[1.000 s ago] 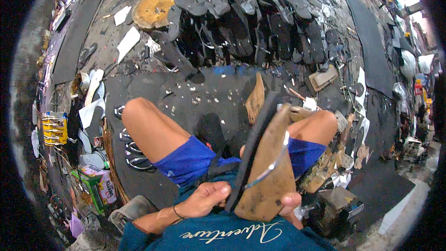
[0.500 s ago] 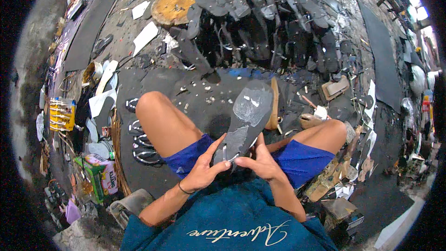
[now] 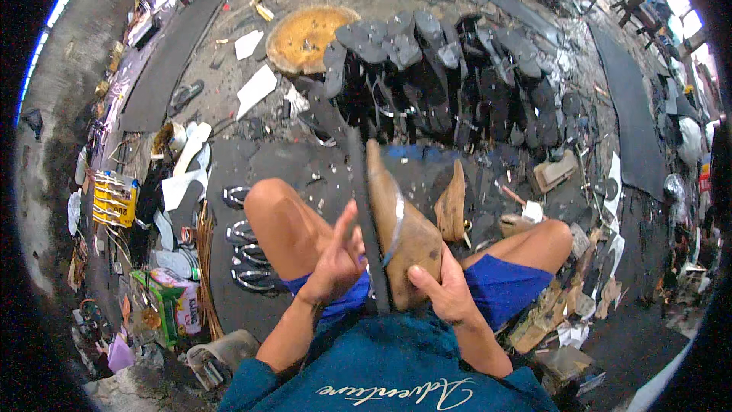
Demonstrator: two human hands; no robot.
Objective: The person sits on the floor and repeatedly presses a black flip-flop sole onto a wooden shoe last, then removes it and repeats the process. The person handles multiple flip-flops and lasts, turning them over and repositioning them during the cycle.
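One wooden shoe last in front of the torso, between the bent knees, toe end pointing far, heel end near. A black sandal sits along its left side, sole turned edge-on; the sandal's silvery strap arches across the wood.

Right hand grasps the last at the heel end, thumb on the facing surface. Left hand is released, just left of the sole, index finger extended toward the far side, slightly blurred. Contact between left hand and sole: cannot tell.

A second wooden last lies just right of the held one, on a dark mat. Left of the left knee: dark sandals with light straps, in a near-to-far line.

Far beyond the knees, a dense row of black flip-flops; at its left end, a round tan slab. White sheet piece near that slab. Far left: yellow container hung with pale strands. Nearer left: bundle of thin brown sticks beside a green-and-pink package.
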